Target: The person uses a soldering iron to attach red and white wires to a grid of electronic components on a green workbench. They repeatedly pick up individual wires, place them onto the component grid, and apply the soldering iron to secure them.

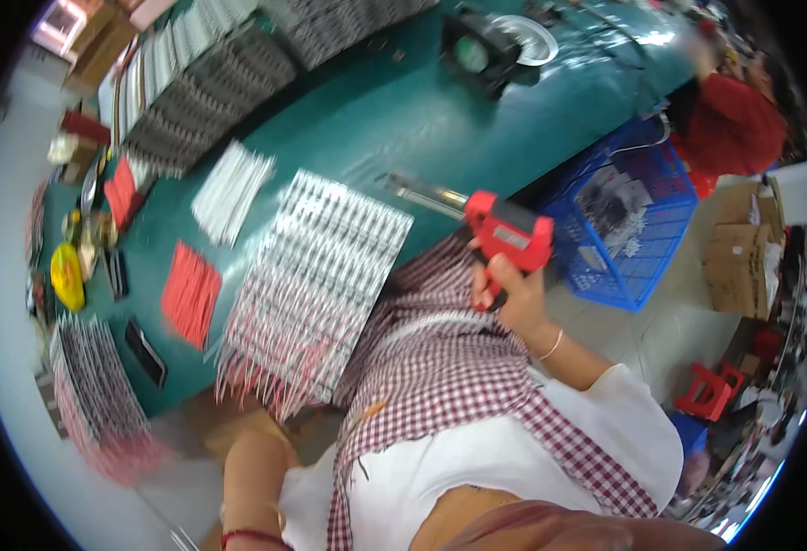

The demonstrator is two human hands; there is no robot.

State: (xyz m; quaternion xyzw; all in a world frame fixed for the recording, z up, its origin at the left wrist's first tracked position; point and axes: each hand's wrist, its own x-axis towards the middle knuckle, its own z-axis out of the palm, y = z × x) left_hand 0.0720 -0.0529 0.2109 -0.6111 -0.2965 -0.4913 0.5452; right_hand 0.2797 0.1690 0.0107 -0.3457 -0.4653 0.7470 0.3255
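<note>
My right hand [514, 292] is wrapped round the grip of a red and black pistol-shaped tool [511, 231] with a long, thin metal front end. That front end points left over the green table [376, 119]. Left of its tip lies a flat panel of pale strips with rows of small dark parts [330, 239]. Thin white and red wires [280, 367] spread from the panel over the near table edge. My left hand [261, 432] is low beside these wire ends, blurred, its fingers partly hidden.
Bundles of white wires [232, 193] and red wires [192, 292] lie left of the panel. Stacked panels [206, 96] line the far side. A phone [145, 354], a yellow object [67, 275] and a small black fan [477, 50] are also there. At right stands a blue crate [619, 266].
</note>
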